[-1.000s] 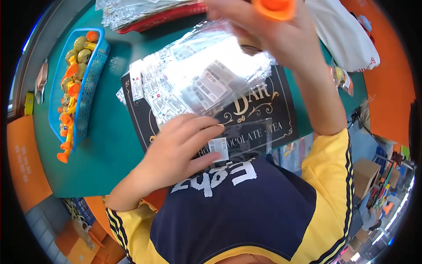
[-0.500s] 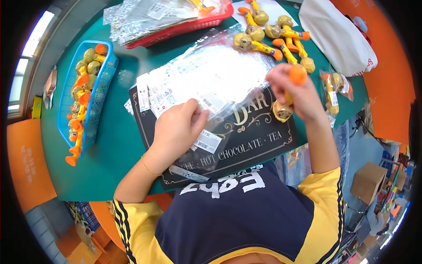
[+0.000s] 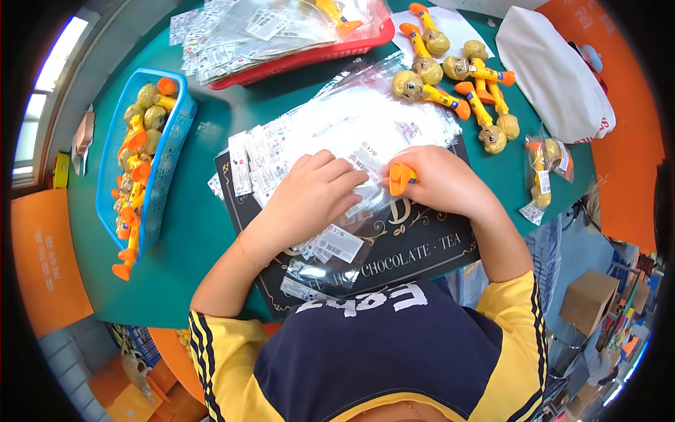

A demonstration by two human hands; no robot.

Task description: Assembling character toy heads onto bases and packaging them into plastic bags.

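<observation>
My right hand (image 3: 441, 181) is closed around a yellow toy figure with an orange foot-shaped end (image 3: 402, 178); the rest of the toy is hidden by my fingers. My left hand (image 3: 313, 191) lies just left of it, fingers curled on a clear plastic bag (image 3: 365, 204) with a white label inside. Its thumb tip is partly hidden. Under both hands, a pile of clear bags (image 3: 316, 133) with printed cards covers most of a black lettered mat (image 3: 422, 243). Gold-headed toy figures (image 3: 427, 86) of the same kind lie loose beyond my right hand.
A blue basket (image 3: 163, 158) full of the figures stands at the left. At the far side is a red basket (image 3: 302, 56) heaped with bagged cards. Bagged figures (image 3: 540, 176) lie near the table's right edge, below a white cloth bag (image 3: 548, 70). The tabletop (image 3: 190, 274) is green.
My right hand has moved left with the toy figure, to the bag beside my left hand. The left hand has shifted slightly right, its fingers now stretched further over the bag.
</observation>
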